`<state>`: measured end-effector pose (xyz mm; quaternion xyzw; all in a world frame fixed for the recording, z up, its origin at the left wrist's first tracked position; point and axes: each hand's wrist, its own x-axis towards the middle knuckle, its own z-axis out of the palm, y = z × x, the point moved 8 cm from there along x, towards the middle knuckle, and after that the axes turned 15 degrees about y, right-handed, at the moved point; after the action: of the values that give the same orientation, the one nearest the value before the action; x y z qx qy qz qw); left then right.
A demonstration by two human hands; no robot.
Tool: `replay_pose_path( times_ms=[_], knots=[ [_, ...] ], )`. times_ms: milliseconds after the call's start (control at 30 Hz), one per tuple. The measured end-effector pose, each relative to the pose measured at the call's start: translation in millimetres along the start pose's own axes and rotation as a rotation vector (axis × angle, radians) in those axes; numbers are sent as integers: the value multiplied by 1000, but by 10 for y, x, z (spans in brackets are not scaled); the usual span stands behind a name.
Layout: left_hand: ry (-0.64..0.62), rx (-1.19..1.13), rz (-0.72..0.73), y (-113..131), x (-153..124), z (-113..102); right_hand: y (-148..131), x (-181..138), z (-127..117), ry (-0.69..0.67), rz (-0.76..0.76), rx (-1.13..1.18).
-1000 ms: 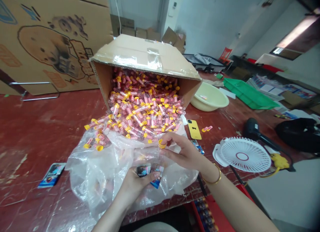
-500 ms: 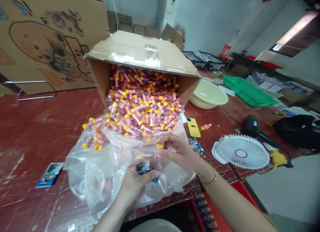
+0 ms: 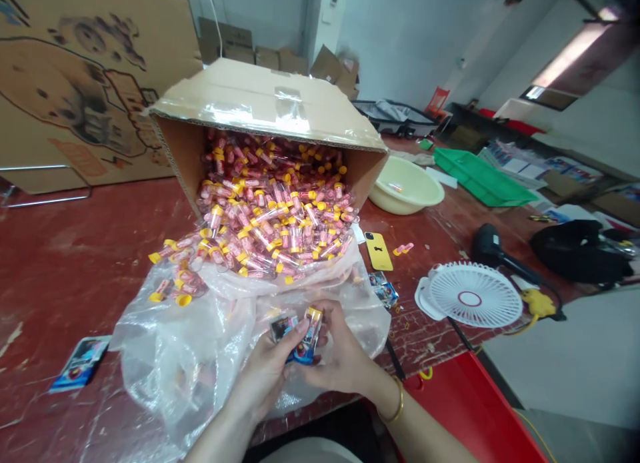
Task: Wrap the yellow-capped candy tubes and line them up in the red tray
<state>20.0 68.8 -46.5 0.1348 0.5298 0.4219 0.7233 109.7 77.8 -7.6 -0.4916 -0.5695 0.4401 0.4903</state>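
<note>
My left hand (image 3: pixel 267 370) grips a small stack of dark printed cards (image 3: pixel 286 330) over a clear plastic bag (image 3: pixel 195 343). My right hand (image 3: pixel 340 356) is closed on a small clear tube with a yellow cap (image 3: pixel 313 322), held against the cards. Just beyond my hands a cardboard box (image 3: pixel 260 110) lies on its side on the red table (image 3: pixel 75 263). Many pink tubes with yellow caps (image 3: pixel 270 216) spill out of it onto the bag.
A loose card packet (image 3: pixel 79 363) lies at the left. A yellow phone (image 3: pixel 379 251), more card packets (image 3: pixel 384 288), a white fan (image 3: pixel 473 296), a cream bowl (image 3: pixel 405 186), a green tray (image 3: pixel 483 180), a black hair dryer (image 3: pixel 497 253) and a black bag (image 3: pixel 580 250) sit right. A red crate (image 3: pixel 470 416) stands below the table edge.
My right hand has come down from the pile with a yellow-capped tube and now presses it against the cards in my left hand. The view has shifted slightly right.
</note>
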Motion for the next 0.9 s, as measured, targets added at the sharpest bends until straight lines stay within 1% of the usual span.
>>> replay_pose_path(
  times_ms=[133, 333, 500, 700, 800, 900],
  knots=[
    [-17, 28, 15, -26, -35, -68, -26, 2, -16, 34, -62, 16],
    [6, 20, 14, -34, -77, -44, -50, -36, 48, 48, -55, 154],
    [35, -4, 32, -24, -99, -20, -112, -39, 21, 85, -95, 71],
    [53, -13, 51, -34, -68, -50, -142, -37, -14, 80, -130, 106],
    [92, 32, 88, -30, -63, -86, -97, 5, -120, 70, -89, 98],
    [108, 116, 87, -85, -75, -63, 19, 17, -316, 121, 43, 159]
  ],
)
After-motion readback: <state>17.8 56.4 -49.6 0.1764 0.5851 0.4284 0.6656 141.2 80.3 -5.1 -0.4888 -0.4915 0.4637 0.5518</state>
